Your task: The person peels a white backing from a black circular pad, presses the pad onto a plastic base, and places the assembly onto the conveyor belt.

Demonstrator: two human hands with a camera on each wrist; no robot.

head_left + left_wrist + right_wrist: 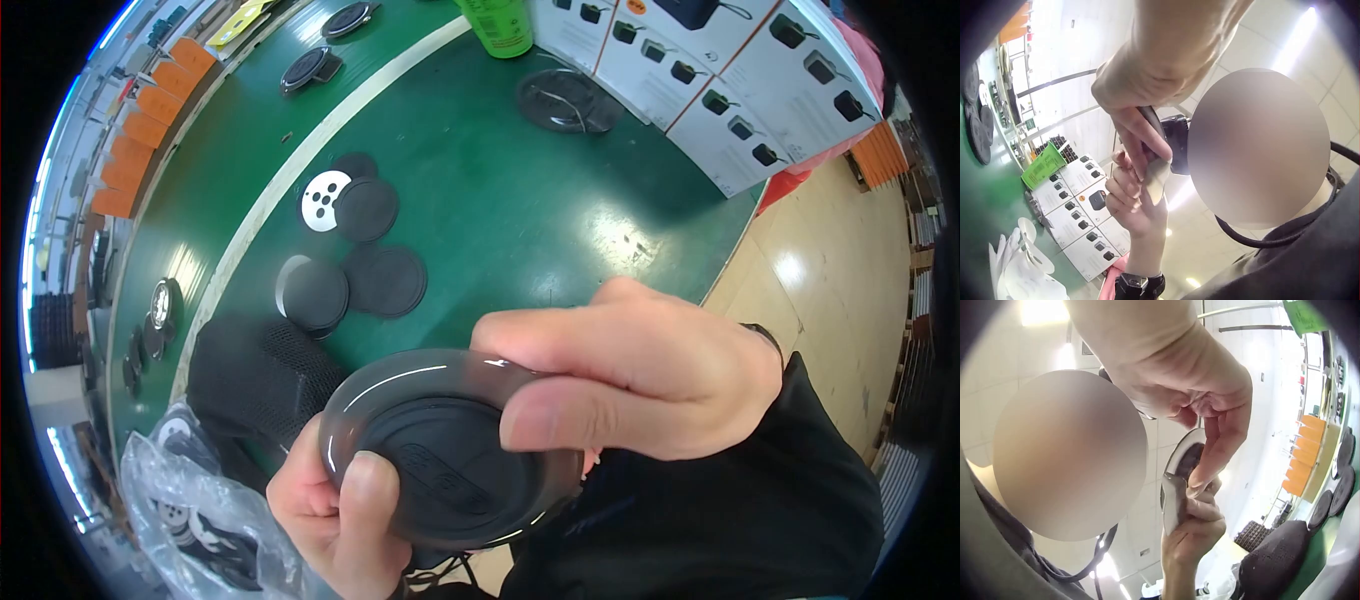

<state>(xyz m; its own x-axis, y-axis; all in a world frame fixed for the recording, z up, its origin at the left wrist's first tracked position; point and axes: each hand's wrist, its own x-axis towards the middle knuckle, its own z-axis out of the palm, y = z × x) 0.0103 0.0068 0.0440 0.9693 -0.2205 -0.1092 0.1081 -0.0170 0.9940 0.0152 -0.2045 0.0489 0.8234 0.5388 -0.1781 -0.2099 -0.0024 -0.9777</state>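
Note:
Both hands hold a round, smoky translucent disc-shaped part [445,470] with a dark round centre, above the lap in the head view. The left hand [345,515] grips its lower left rim, thumb on the upper face. The right hand [640,375] pinches the upper right rim, its thumb lying over the face and its index finger along the edge. In the right wrist view the same part [1179,462] is seen edge-on between the right hand [1222,431] and the left hand [1194,534]. The left wrist view shows the left hand [1141,128] above the right hand [1135,200].
Black round pads [367,209] and a white perforated disc [322,201] lie on the green table [470,190]. A clear dark part [565,100] is near the white boxes [700,85] and green container [500,25]. Black mesh material [260,375] and a plastic bag [200,520] are at left.

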